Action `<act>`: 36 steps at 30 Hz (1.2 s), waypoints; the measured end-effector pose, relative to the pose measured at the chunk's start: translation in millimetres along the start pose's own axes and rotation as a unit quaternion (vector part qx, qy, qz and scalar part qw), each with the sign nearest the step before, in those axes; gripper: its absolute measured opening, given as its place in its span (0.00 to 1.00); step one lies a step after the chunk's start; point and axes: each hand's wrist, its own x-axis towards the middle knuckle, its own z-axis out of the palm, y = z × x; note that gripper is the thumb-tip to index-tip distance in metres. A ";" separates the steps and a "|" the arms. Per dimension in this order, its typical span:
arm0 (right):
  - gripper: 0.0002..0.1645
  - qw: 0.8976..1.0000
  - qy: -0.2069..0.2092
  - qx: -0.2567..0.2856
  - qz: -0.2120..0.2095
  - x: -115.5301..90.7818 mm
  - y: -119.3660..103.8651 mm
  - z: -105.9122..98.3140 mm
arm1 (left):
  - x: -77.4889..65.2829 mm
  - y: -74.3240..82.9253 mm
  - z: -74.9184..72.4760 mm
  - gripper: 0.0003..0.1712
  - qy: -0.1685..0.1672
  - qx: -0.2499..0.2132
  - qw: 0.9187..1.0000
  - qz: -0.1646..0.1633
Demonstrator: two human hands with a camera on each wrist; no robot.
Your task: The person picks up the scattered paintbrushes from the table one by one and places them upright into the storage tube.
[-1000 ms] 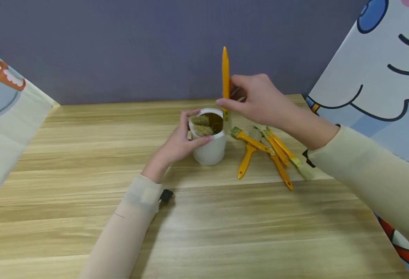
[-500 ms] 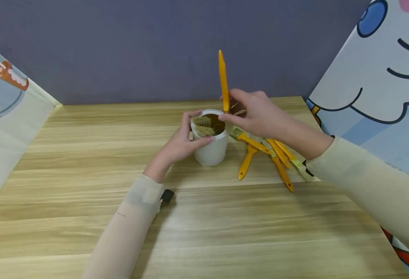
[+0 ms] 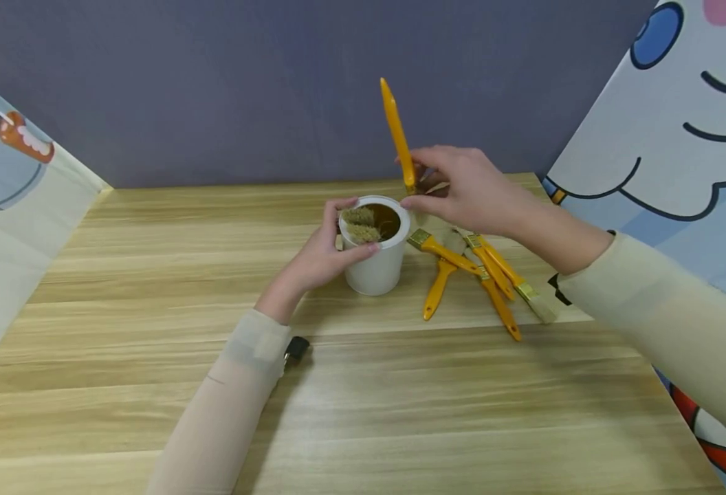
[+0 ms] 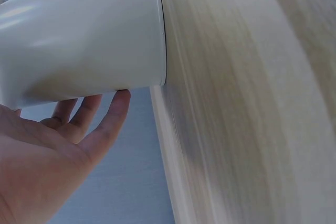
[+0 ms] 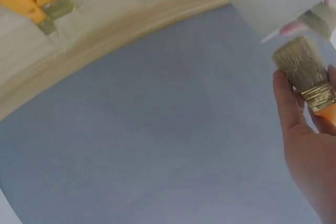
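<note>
A white cylindrical pot (image 3: 375, 268) stands upright on the wooden table. My left hand (image 3: 320, 254) grips it by the rim, thumb at the front and fingers round the far side; the left wrist view shows the fingers (image 4: 113, 116) along its wall. Two tan bristle tufts (image 3: 361, 232) show at the left of its mouth. My right hand (image 3: 468, 189) pinches a paintbrush (image 3: 398, 134) near its metal band. The orange handle points up and leans left. Its bristles (image 5: 302, 61) point down beside the pot's right rim, outside the mouth.
Several orange-handled paintbrushes (image 3: 446, 253) lie crossed in a loose pile right of the pot. Behind the table (image 3: 152, 289) rises a grey-blue wall (image 3: 245, 89). Cartoon-printed panels (image 3: 678, 130) flank both sides.
The paintbrush dipped at the pot's right rim, then rose and shifted slightly right with my right hand. Its handle leans further left now. My left hand keeps its grip on the pot.
</note>
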 end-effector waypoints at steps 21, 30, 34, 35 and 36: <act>0.32 0.991 0.105 -0.014 0.086 -9.6 10.9 -56.2 | -1.7 -1.5 -1.9 0.53 0.002 0.011 1.000 -0.006; 0.30 0.992 0.100 -0.025 0.066 -13.7 13.9 -65.8 | 0.4 -1.8 0.6 0.53 0.005 0.001 1.000 -0.006; 0.31 0.993 0.095 0.009 0.071 -13.3 13.8 -67.1 | 0.7 -1.1 -0.7 0.53 0.006 0.000 1.000 -0.006; 0.31 0.993 0.093 0.021 0.074 -12.9 13.9 -66.9 | 0.9 -0.9 -0.9 0.53 0.006 0.000 1.000 -0.006; 0.32 0.993 0.091 0.027 0.076 -12.6 14.0 -66.5 | 1.1 -0.9 -1.2 0.53 0.006 0.001 1.000 -0.005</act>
